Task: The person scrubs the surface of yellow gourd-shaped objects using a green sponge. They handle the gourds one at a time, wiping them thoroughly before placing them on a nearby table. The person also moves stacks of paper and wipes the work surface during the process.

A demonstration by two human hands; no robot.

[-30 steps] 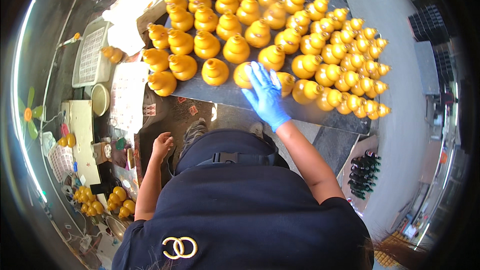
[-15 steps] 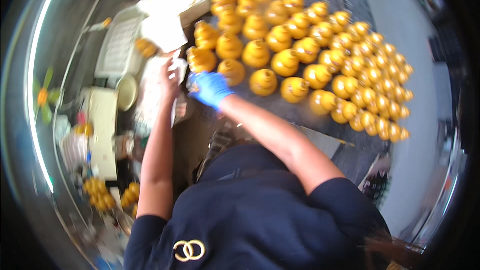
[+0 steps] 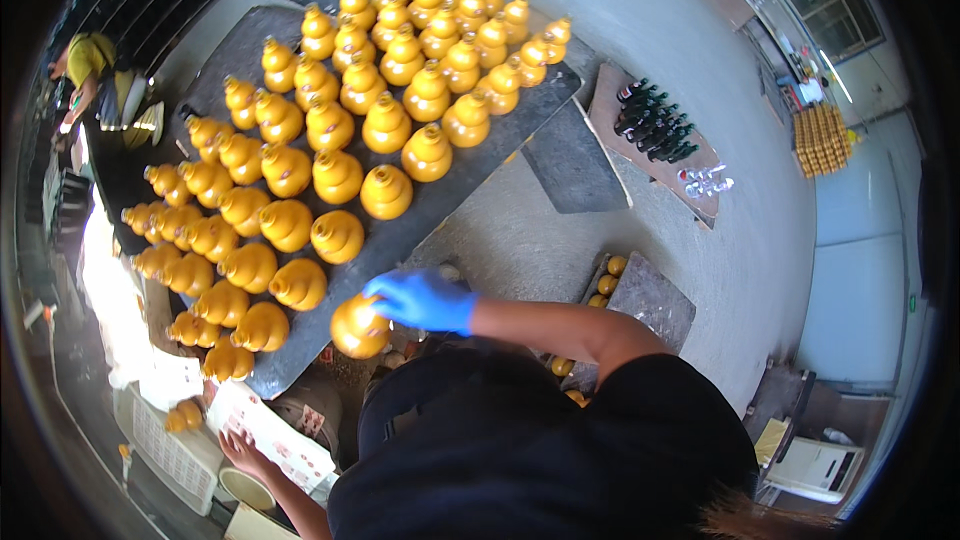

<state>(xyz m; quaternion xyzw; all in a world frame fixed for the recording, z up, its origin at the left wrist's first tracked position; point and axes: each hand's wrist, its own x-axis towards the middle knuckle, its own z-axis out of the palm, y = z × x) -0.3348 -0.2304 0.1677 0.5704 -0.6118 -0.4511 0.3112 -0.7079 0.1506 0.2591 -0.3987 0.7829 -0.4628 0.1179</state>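
My right hand (image 3: 418,300), in a blue glove, is closed around the upper part of a shiny yellow gourd-shaped bottle (image 3: 360,330). The bottle hangs tilted just off the near edge of a dark table (image 3: 440,202). Its neck is hidden by the glove. My bare left hand (image 3: 242,452) is at the lower left, fingers apart, by a white sheet with small reddish prints (image 3: 268,432). Many more yellow gourd-shaped bottles (image 3: 338,236) stand in rows on the table.
A person in a yellow top (image 3: 92,65) bends at the far left. Dark green bottles (image 3: 650,122) stand on a board at the right. A white plastic basket (image 3: 165,445) is at the lower left, beside a round tub (image 3: 247,489). Stacked yellow bottles (image 3: 822,140) stand far right.
My view has swung to the right, bringing in the floor and green bottles. My right hand has moved away from my left and now holds a yellow bottle beside the table edge.
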